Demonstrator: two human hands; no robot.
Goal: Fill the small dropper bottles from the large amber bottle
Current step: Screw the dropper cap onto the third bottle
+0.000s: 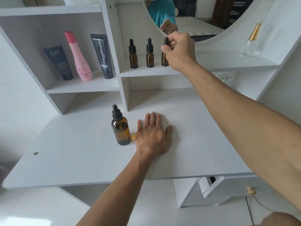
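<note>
Dropper bottle (164, 53), upright at one o'clock on the shelf, is pinched at its cap by the right hand (179, 51); the left hand (153, 134) lies flat.

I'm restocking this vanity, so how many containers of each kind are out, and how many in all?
Small amber dropper bottles: 3, the last gripped by the right hand
Large amber bottle: 1
Black tubes: 2
Pink bottle: 1
Clear perfume bottle: 1
Total: 8
</note>
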